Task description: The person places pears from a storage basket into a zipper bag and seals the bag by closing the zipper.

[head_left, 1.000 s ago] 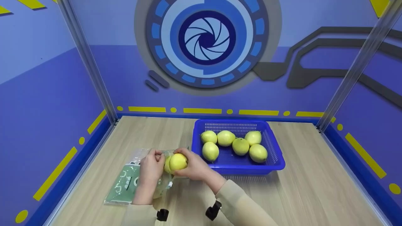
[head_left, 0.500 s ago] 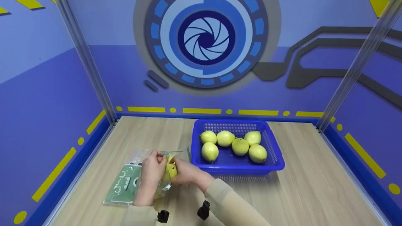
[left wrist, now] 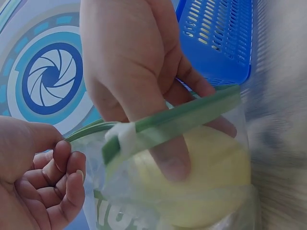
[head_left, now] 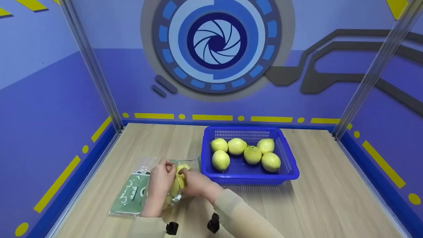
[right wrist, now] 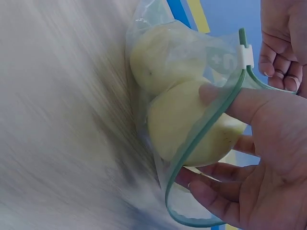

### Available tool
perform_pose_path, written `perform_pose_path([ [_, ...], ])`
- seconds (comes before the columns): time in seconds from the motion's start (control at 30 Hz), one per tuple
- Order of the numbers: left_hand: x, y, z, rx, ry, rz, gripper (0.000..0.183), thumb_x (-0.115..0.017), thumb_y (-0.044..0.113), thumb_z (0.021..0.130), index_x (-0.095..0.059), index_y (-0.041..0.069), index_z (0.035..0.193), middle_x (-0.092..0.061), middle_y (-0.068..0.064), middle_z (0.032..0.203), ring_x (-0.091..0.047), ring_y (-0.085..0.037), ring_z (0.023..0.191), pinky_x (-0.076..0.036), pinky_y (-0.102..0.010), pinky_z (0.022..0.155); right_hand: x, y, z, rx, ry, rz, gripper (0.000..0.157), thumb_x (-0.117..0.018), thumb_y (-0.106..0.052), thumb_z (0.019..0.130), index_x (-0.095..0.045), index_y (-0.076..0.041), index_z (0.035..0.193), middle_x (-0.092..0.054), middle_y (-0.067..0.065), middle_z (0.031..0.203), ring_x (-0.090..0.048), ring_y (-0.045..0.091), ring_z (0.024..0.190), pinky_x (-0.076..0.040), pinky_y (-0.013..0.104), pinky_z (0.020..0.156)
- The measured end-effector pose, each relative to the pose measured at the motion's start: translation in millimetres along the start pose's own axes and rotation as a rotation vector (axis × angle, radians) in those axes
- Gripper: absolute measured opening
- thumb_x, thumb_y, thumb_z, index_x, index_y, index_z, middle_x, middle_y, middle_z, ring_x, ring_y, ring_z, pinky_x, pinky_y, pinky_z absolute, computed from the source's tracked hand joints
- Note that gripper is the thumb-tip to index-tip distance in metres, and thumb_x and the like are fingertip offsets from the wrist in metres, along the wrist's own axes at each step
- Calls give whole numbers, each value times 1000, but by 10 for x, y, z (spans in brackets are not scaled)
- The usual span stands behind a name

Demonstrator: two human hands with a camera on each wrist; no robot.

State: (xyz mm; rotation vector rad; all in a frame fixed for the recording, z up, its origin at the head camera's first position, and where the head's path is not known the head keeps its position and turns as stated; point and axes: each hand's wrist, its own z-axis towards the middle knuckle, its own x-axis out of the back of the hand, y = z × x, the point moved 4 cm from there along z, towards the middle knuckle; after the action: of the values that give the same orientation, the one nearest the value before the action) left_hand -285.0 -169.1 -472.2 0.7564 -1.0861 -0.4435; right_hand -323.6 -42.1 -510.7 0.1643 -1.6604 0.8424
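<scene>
A clear zip bag (right wrist: 211, 120) with a green rim and white slider (right wrist: 246, 56) hangs open between the hands. My left hand (head_left: 160, 180) pinches its rim between thumb and curled fingers. My right hand (head_left: 198, 183) reaches inside the mouth, thumb and fingers around a yellow lemon (right wrist: 180, 122). Against that one, deeper in the bag, lies another lemon (right wrist: 160, 60). In the left wrist view the right thumb (left wrist: 170, 158) shows through the plastic, pressed to the fruit. Part of the bag is hidden behind the left hand in the head view.
A blue basket (head_left: 244, 180) with several lemons (head_left: 252, 154) stands just right of the bag. Under and left of the left hand lies a flat green-printed plastic package (head_left: 129, 195). Blue panels (head_left: 165, 105) enclose the wooden table (head_left: 324, 185) at the back and sides.
The right hand has moved left and down, carrying the lemon from the bag's mouth into the bag. My left hand keeps its pinch on the rim and has barely shifted.
</scene>
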Motion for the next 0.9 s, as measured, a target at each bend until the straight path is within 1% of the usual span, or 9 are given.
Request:
perform_pose_path([
  [0.1,0,1,4,1,-2,1,10,-65,10,95,-67,0,98,-67,-7,76,-58,-15,66,-47,-29,60,48,10,-23,-7,15,-11,59,-79,-28,85,-58,-10,137,-70,11,117,-68,18,96,-56,33,86],
  [0.13,0,0,5,6,-5,1,10,-65,10,95,-67,0,98,-68,-7,77,-58,-16,67,-47,-29,60,66,10,-30,-9,13,2,58,-78,-27,86,-58,-10,137,-71,10,116,-69,19,96,-56,34,86],
  [0.27,-4,-7,8,36,-26,-4,11,-64,10,97,-67,0,100,-68,-8,80,-59,-17,69,-47,-29,61,177,3,-56,9,23,62,44,-73,-24,91,-63,-7,131,-74,9,110,-70,19,99,-57,33,87],
  [0.4,-7,-10,8,28,-24,-2,11,-65,10,96,-67,0,100,-67,-7,79,-59,-17,69,-46,-30,61,341,21,-78,48,75,153,29,-70,-19,95,-69,-5,120,-76,10,108,-72,20,97,-57,30,84],
  [0.53,-8,-13,8,6,1,-4,9,-66,9,94,-67,1,97,-67,-6,76,-58,-15,65,-46,-30,60,502,93,-87,71,133,271,22,-67,-15,97,-71,-3,115,-76,11,104,-71,18,89,-56,27,76],
  [0.63,-14,-17,7,3,7,-8,9,-66,10,94,-68,1,96,-67,-5,74,-57,-15,64,-46,-30,60,615,183,-106,81,195,327,18,-65,-12,98,-71,-2,111,-76,12,103,-70,20,88,-56,29,77],
  [0.7,-14,-17,5,-3,8,-7,9,-66,10,93,-68,1,96,-67,-5,74,-57,-14,63,-46,-31,60,685,264,-126,81,247,337,15,-65,-10,97,-72,-3,109,-76,11,103,-70,21,88,-57,32,80],
  [0.8,-16,-17,2,-4,2,-8,10,-66,10,94,-68,1,97,-67,-5,74,-57,-14,63,-47,-31,60,774,417,-163,52,305,348,13,-66,-10,97,-72,-4,107,-76,10,103,-70,23,91,-58,38,84],
  [0.9,-14,-20,1,-10,4,-6,11,-66,10,94,-68,1,97,-67,-6,75,-57,-15,64,-47,-31,60,848,588,-197,-2,334,357,13,-67,-12,97,-72,-5,107,-75,9,104,-70,23,92,-57,41,87],
])
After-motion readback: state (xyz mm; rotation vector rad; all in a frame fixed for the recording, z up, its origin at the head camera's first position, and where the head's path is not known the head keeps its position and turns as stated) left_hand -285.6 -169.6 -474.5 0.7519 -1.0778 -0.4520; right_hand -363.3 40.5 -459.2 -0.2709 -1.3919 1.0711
